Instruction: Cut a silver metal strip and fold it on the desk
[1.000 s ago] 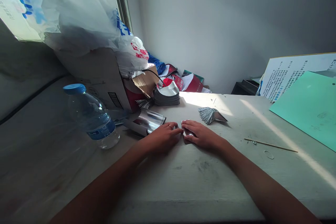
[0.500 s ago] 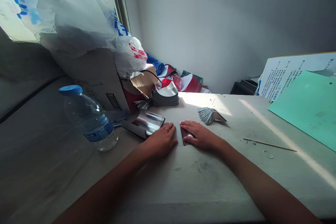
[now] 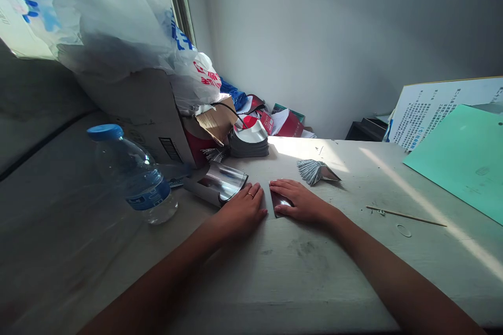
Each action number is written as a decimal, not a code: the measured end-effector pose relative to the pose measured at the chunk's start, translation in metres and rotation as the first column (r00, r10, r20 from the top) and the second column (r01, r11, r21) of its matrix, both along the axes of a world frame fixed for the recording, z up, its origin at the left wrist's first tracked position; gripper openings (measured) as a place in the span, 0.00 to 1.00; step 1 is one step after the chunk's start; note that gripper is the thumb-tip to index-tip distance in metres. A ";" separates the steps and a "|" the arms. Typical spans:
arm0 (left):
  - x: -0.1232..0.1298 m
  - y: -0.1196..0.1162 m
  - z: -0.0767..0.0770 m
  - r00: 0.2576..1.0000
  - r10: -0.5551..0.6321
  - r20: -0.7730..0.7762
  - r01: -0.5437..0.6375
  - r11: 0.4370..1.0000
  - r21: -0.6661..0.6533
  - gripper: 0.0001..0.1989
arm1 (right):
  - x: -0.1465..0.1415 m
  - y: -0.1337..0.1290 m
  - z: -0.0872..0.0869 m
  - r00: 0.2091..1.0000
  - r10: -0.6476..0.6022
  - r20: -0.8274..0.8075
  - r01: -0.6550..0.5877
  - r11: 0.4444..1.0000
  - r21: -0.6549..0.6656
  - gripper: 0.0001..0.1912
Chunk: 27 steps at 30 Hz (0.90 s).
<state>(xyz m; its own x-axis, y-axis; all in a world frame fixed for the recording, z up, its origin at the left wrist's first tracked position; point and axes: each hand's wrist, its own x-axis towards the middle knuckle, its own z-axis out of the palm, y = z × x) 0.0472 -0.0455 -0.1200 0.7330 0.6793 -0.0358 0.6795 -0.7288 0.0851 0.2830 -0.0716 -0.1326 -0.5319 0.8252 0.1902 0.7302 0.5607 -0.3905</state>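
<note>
My left hand (image 3: 244, 206) lies flat with its fingers spread at the right edge of a curled, shiny silver sheet (image 3: 223, 182), wearing a ring. Just to the right, my right hand (image 3: 301, 200) rests over a small reddish, glossy piece (image 3: 277, 200) on the pale table (image 3: 271, 272), its fingers stretched out and its thumb on the piece. The hands are apart, with a light strip between them. Behind my right hand sits a fanned bundle of thin silvery strips (image 3: 310, 171).
A water bottle (image 3: 147, 188) stands at the left, near a box (image 3: 137, 110) under plastic bags (image 3: 113, 15). Curved grey sheets (image 3: 249, 142) are stacked at the back. Rightward lie a thin stick (image 3: 412, 216), a rubber band (image 3: 403, 231) and a green sheet (image 3: 463, 157).
The whole view has shifted very slightly. Both hands keep the same places on the sheet and the reddish piece.
</note>
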 end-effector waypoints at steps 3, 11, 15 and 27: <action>0.001 -0.002 0.003 1.000 -0.002 -0.025 0.002 1.000 0.004 0.30 | 0.000 0.000 -0.001 1.000 0.005 0.010 -0.005 1.000 -0.001 0.33; 0.003 -0.005 0.010 0.999 0.030 -0.035 -0.031 0.999 -0.028 0.31 | 0.000 -0.002 0.003 1.000 0.004 0.026 -0.004 0.999 -0.032 0.35; 0.002 -0.006 0.009 1.000 0.031 0.002 -0.031 0.999 -0.035 0.30 | -0.002 -0.002 0.004 0.999 0.001 0.045 -0.001 1.000 -0.016 0.35; 0.006 -0.012 0.018 0.989 0.101 -0.104 -0.110 0.991 -0.079 0.35 | -0.002 -0.003 0.008 0.996 -0.001 0.088 0.005 0.999 -0.049 0.40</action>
